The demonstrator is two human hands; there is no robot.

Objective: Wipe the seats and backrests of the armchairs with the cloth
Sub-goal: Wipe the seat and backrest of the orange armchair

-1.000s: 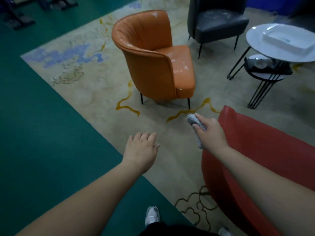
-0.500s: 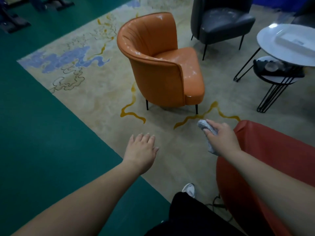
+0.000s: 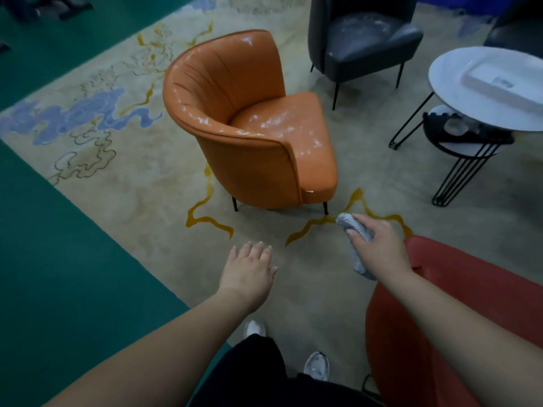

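An orange armchair stands on the rug ahead, its seat facing right and marked with pale smears. A dark grey armchair stands behind it at the top, also smeared on the seat. A red armchair fills the lower right, beside my right arm. My right hand grips a bunched grey cloth in the air in front of the orange chair's front leg. My left hand hovers above the rug with its fingers straight, holding nothing.
A round white table with a white tray stands at the right on black wire legs, with a lower black side table under it. The patterned beige rug borders green floor on the left. My shoes show below.
I have stepped forward: the orange armchair is closer and more central. Both hands keep their pose, the right one still holding the cloth. The red armchair has slid further to the lower right.
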